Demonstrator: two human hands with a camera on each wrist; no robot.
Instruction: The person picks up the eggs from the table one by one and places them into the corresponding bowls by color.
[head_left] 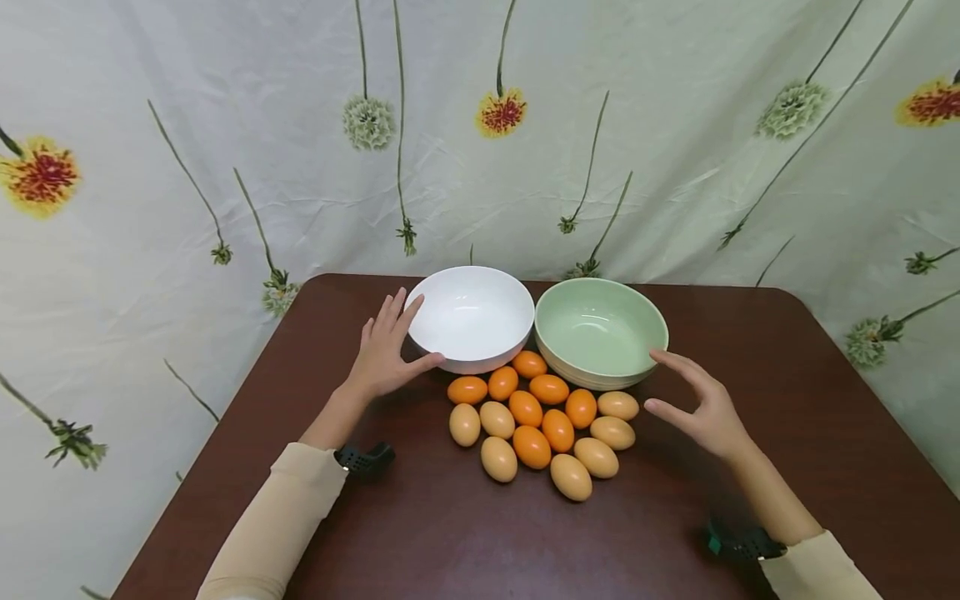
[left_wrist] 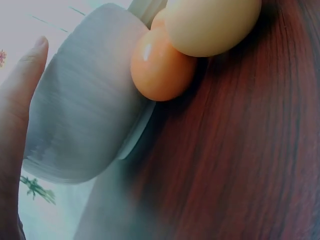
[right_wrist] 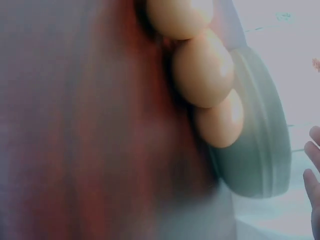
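My left hand point(head_left: 384, 354), fingers spread, is at the white bowl point(head_left: 471, 312); my right hand point(head_left: 707, 414), thumb and forefinger apart, is beside the green bowl point(head_left: 600, 325). 8 orange eggs point(head_left: 532, 447) and 7 tan eggs point(head_left: 498, 459) lie on the table point(head_left: 450, 533) before both bowls.

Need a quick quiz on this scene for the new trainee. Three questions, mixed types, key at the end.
1. Multiple choice: which bowl is nearer the right hand?
A. The white one
B. The green one
C. Both equally near

2. True or false: the eggs lie inside the bowls.

3. Count: in the head view, how many orange eggs show?

Key:
1. B. The green bowl is nearer; the white bowl is by the left hand.
2. False. They lie on the table, on the person's side of the bowls.
3. Eight.
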